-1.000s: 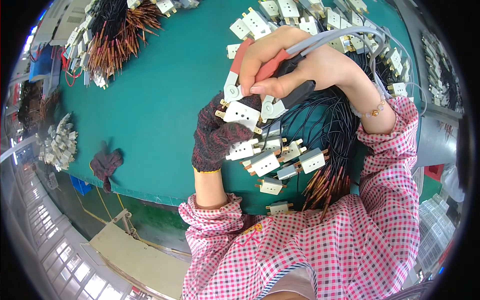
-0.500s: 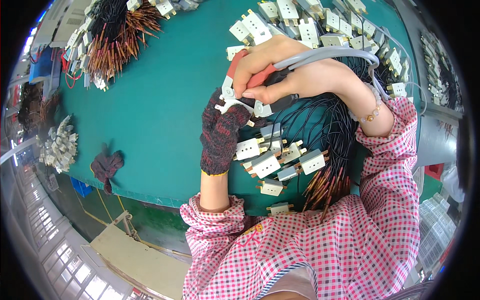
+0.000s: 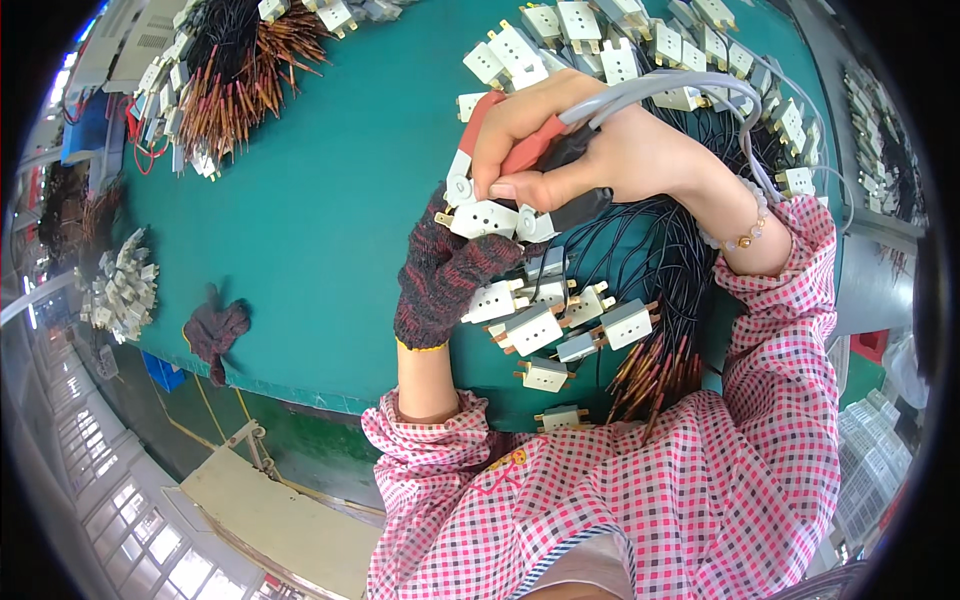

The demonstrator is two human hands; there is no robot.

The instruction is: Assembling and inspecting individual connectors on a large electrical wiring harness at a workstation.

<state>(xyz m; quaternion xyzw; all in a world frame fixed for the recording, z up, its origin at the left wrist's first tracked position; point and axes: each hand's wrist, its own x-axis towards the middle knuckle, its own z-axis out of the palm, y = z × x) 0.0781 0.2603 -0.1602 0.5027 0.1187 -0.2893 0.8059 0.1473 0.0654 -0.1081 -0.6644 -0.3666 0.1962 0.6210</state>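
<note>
We've got gloved L hand (image 3: pixel 445 285) curled round a white block (image 3: pixel 484 219) over the green table (image 3: pixel 310 230), R hand (image 3: pixel 635 155) closed on red clip (image 3: pixel 478 122) + black clip (image 3: pixel 583 209). Block's prob light, stiff, slick; we'd hold its sides. Can't tell if clips touch it.

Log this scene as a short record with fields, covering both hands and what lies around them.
Left hand: in a dark knitted glove, holding a white connector block
Right hand: bare, gripping a red-handled clip and a black-handled clip
Clips: one at each end of the block; exact contact unclear
Near the hands: white-and-grey blocks, black wires with copper-coloured ends
Work surface: green tabletop
Left side: loose dark glove
</note>
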